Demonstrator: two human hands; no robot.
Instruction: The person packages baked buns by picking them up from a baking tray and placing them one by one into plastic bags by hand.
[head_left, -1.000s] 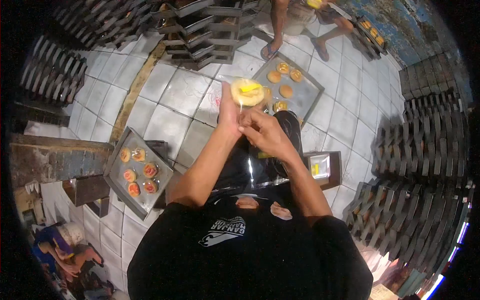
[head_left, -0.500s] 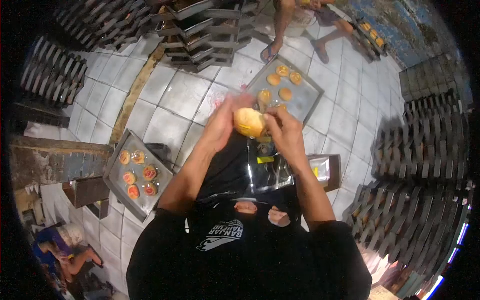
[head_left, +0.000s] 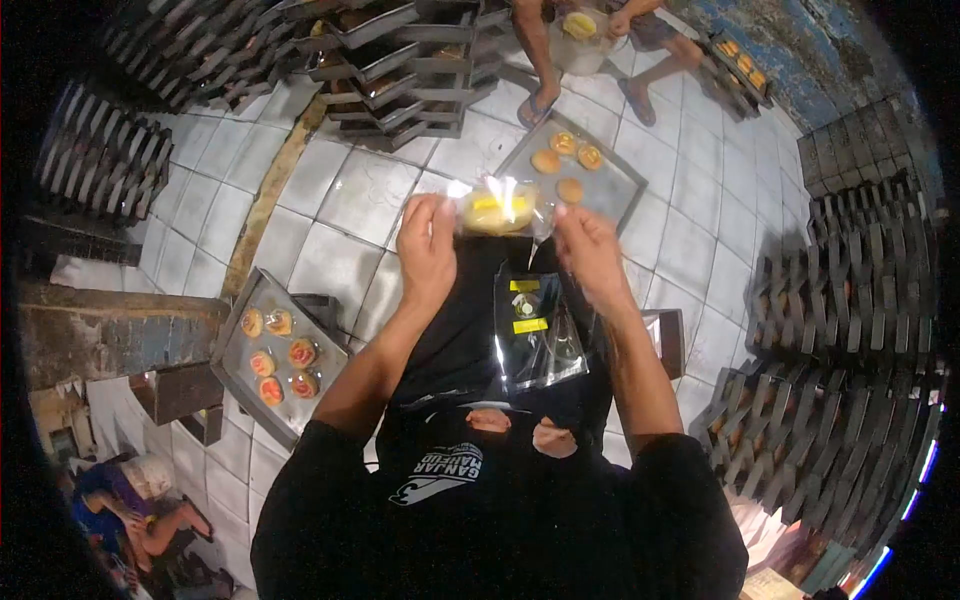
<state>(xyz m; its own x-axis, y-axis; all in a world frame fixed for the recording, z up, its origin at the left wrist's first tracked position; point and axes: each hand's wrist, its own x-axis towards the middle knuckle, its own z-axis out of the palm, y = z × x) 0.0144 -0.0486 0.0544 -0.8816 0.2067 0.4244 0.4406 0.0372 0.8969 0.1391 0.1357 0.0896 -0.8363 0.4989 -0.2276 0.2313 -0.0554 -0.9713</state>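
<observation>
A bun in a clear plastic bag [head_left: 485, 218] with a yellow label hangs stretched between my two hands, above my lap. My left hand [head_left: 428, 250] pinches the bag's left end. At the opposite end, the fingers of my right hand [head_left: 590, 250] are closed on the plastic. Glare covers part of the wrapping. On my dark-clothed lap lie flat clear bags [head_left: 540, 365] with yellow labels. Just beyond my hands, a metal tray [head_left: 620, 190] on the tiled floor carries several round golden buns [head_left: 563, 143], partly hidden by the bagged bun and my right hand.
To the left, another tray [head_left: 235, 375] holds several bagged buns with red markings [head_left: 302, 352]. Stacked dark trays [head_left: 830, 290] line the right side, with more stacks [head_left: 400, 75] ahead. One person's sandalled foot [head_left: 540, 108] stands by the far tray; another person [head_left: 130, 500] sits lower left.
The bun has shifted slightly up, its bag now drawn out between both hands. My hands have spread farther apart. The person ahead now holds up a yellowish item.
</observation>
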